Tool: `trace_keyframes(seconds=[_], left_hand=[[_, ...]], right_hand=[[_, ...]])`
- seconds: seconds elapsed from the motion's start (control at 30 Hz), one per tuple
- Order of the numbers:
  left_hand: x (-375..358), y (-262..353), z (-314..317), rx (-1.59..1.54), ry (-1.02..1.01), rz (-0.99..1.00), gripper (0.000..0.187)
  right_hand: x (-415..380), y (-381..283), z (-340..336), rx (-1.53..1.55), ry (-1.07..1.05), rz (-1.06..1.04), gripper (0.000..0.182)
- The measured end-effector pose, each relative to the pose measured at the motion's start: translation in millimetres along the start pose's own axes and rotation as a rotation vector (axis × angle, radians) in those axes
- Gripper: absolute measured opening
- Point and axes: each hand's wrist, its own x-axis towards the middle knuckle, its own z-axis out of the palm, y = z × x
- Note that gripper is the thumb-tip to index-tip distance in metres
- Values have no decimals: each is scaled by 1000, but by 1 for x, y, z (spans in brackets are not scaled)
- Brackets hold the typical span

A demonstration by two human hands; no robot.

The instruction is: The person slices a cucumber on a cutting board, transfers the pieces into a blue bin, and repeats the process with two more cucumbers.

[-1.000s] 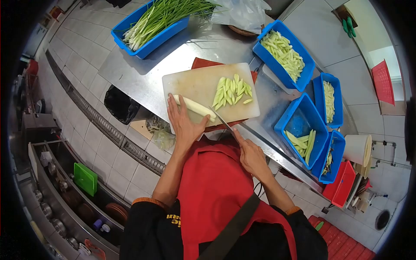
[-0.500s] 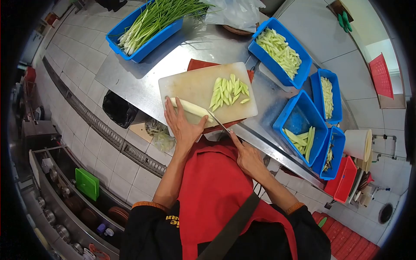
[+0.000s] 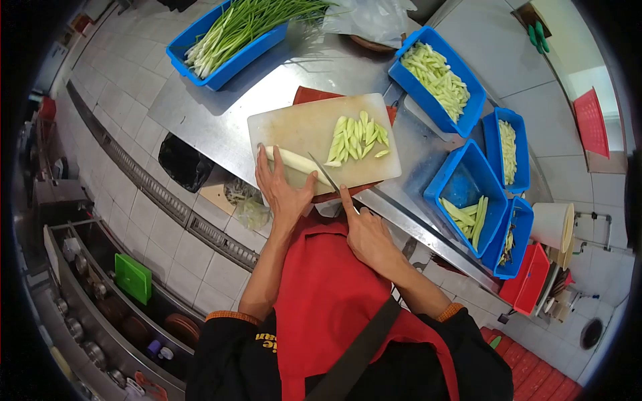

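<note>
A long, pale peeled vegetable (image 3: pixel 294 159), shaped like a cucumber, lies slanted along the near side of a white cutting board (image 3: pixel 294 123). My left hand (image 3: pixel 284 197) presses it down, fingers over its left end and thumb near its right end. In my right hand (image 3: pixel 368 234) is a knife (image 3: pixel 326 173), index finger stretched along its spine and blade across the vegetable's right end. Pale-green slanted slices (image 3: pixel 351 139) lie on the board's right side, one loose piece close to the blade. The knife's handle is mostly hidden by my fingers.
A red cloth (image 3: pixel 314 95) lies under the board on the steel table (image 3: pixel 221 127). Blue bins hold spring onions (image 3: pixel 231 40), cut pale strips (image 3: pixel 435 80) and longer pieces (image 3: pixel 468 217). A plastic bag (image 3: pixel 368 17) rests at the back. Below the left edge hangs a black bag (image 3: pixel 184 164).
My right hand has moved left and slightly up with the knife, and its blade now reaches farther over the vegetable. A fresh piece has appeared beside the blade. My left hand stays on the vegetable.
</note>
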Motion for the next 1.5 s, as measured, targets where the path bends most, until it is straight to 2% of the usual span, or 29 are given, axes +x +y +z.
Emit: trace_keyframes(seconds=[0.07,0.23,0.4,0.47,0.63,0.7,0.87,1.03,1.1,1.2,1.3,1.4,1.5], left_hand=[[-2,1,-1,-4,-6,-13,99],[-1,-2,2,8,7,8,98],[-2,-5,3,13,15,6,94],[-3,-5,4,10,25,1,93],[-3,-4,3,-5,21,-1,87],[3,-9,9,-1,40,-9,86],[-3,-7,5,-20,68,-45,79],[-3,-2,2,-13,112,-52,73],[-5,-4,3,-26,100,-59,72],[-9,-8,3,-64,103,-54,68],[-9,-8,4,-104,117,-49,63],[-10,-12,4,-89,114,-46,62],[-11,-12,4,-78,107,-40,60]], right_hand=[[-1,-1,7,31,-46,64,91],[34,19,54,-35,60,44,92],[44,16,25,-40,223,-137,92],[27,5,10,19,57,-70,93],[29,10,71,-90,132,33,94],[44,8,61,-141,271,-83,81],[41,-2,20,-6,158,-106,79],[34,-11,39,5,70,-33,79],[46,-5,67,-115,128,8,81],[63,-4,48,-32,202,-82,84],[58,-16,25,-11,118,-72,86],[40,-23,46,-114,111,24,87],[56,-12,63,-145,156,-10,86]])
